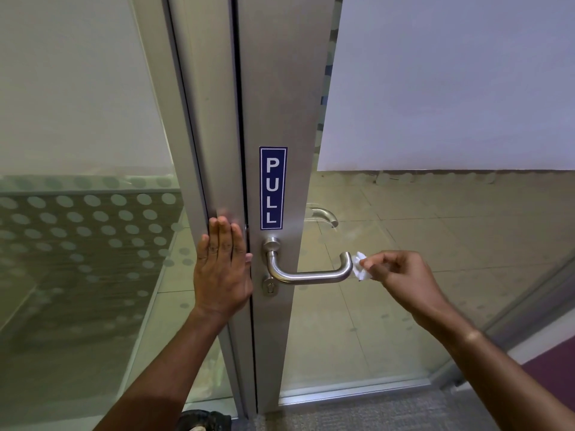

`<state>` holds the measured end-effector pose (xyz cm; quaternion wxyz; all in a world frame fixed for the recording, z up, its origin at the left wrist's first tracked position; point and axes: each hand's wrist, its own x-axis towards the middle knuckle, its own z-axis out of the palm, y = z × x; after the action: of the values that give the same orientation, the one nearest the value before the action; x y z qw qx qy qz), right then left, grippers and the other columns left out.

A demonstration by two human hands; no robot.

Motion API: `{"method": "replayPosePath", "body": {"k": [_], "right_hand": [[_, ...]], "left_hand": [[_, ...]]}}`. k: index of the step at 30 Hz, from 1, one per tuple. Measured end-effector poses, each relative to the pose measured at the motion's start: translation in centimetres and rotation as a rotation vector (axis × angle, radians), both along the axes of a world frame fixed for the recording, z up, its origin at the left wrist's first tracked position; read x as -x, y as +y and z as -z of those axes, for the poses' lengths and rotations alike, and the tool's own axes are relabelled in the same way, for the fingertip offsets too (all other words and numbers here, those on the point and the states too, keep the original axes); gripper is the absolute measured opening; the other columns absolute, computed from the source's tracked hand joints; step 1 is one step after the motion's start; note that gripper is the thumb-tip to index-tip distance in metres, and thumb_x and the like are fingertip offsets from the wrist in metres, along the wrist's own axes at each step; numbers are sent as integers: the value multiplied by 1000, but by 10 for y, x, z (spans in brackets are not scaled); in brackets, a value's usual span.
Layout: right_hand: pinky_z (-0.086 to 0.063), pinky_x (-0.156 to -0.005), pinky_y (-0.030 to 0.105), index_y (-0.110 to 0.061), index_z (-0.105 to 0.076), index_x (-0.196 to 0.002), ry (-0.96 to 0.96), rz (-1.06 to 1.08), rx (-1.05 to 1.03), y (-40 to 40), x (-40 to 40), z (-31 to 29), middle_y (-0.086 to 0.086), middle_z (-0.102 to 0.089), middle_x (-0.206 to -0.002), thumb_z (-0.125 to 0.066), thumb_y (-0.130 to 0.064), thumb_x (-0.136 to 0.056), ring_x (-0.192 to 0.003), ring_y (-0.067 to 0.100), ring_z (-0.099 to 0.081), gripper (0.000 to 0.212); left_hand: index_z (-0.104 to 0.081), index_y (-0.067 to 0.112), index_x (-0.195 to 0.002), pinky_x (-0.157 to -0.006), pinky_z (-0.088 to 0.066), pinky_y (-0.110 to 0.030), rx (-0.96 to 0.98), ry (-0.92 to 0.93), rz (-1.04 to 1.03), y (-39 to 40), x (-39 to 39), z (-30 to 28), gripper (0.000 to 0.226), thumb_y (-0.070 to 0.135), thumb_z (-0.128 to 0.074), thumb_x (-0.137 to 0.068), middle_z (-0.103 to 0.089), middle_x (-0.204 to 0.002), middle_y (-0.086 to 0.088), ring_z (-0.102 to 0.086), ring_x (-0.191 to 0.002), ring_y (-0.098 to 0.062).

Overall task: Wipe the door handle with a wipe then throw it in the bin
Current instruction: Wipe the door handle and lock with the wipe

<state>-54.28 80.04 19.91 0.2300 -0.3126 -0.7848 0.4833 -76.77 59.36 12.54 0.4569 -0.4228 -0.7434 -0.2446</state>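
Wiping step: my right hand (401, 275) pinches the wipe (361, 267) at the door handle (311, 275) tip. Left hand (222, 269) flat, empty, on the frame (214, 150). Next, I judge, the bin.

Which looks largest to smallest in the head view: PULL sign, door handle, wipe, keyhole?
1. Door handle
2. PULL sign, close to the handle in extent, so these two are unsure
3. Wipe, bunched in the right hand
4. Keyhole

Likely an office: frosted glass door (435, 88), PULL sign (273, 188).
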Motion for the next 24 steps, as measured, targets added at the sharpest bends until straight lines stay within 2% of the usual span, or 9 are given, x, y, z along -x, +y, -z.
{"method": "replayPosePath", "body": {"k": [2,4,7,9,11,14,19,23,24], "right_hand": [[-58,-80,38,-28,-68,-96,5,18,0,-2,1,2,2,-77,-87,-73,-7,-84,-87,20,-73,24],[-57,-76,33,-24,-63,-106,75,32,88,-4,4,3,4,-78,-87,-74,-3,-83,-80,19,-73,33],[-54,-68,29,-2,-71,-96,170,22,189,-7,10,5,11,-76,-77,-72,0,-84,-68,18,-68,12],[-54,-70,31,1,-73,-92,222,9,255,-9,14,7,15,-76,-81,-68,-1,-88,-72,19,-67,7],[-56,-76,34,0,-73,-94,280,-5,363,-14,17,7,16,-77,-88,-63,-1,-91,-77,20,-69,10],[-55,-71,28,3,-71,-97,305,-31,484,-22,24,5,17,-74,-82,-56,0,-94,-69,20,-64,16],[-53,-82,32,8,-67,-105,427,40,921,-25,25,1,22,-73,-102,-44,-16,-100,-93,28,-70,33],[-60,-71,24,2,-79,-76,464,-2,1020,-30,24,1,18,-76,-89,-40,2,-94,-77,22,-74,43],[-60,-69,23,1,-79,-75,484,-12,1054,-32,24,2,19,-76,-87,-40,6,-92,-75,23,-75,43]], "left_hand": [[12,8,-154,-123,8,-37,-3,1,2,0,0,0,65,26,-24,-103,22,-163,-9,15,-151,-24],[13,9,-154,-123,9,-37,-8,0,4,0,0,0,66,25,-25,-103,22,-163,-8,15,-151,-23],[13,8,-154,-123,9,-37,-9,4,-1,1,0,0,70,24,-30,-100,22,-163,-8,15,-151,-23],[13,8,-154,-123,9,-37,-9,7,0,0,0,0,70,24,-29,-101,22,-163,-8,15,-151,-23],[13,8,-154,-123,9,-37,-8,4,5,0,0,0,67,25,-26,-103,22,-163,-8,15,-151,-23],[13,8,-154,-123,9,-37,-2,3,4,0,0,-1,65,26,-23,-104,22,-162,-9,16,-151,-24],[13,8,-154,-123,9,-37,2,5,-3,0,0,-1,65,26,-24,-103,23,-162,-9,16,-151,-24],[14,9,-154,-123,9,-37,4,-5,-1,0,0,-1,64,28,-22,-104,23,-162,-9,17,-151,-23],[14,9,-154,-123,9,-37,6,-5,-2,0,0,-1,65,28,-22,-104,23,-162,-9,17,-151,-23]]}}
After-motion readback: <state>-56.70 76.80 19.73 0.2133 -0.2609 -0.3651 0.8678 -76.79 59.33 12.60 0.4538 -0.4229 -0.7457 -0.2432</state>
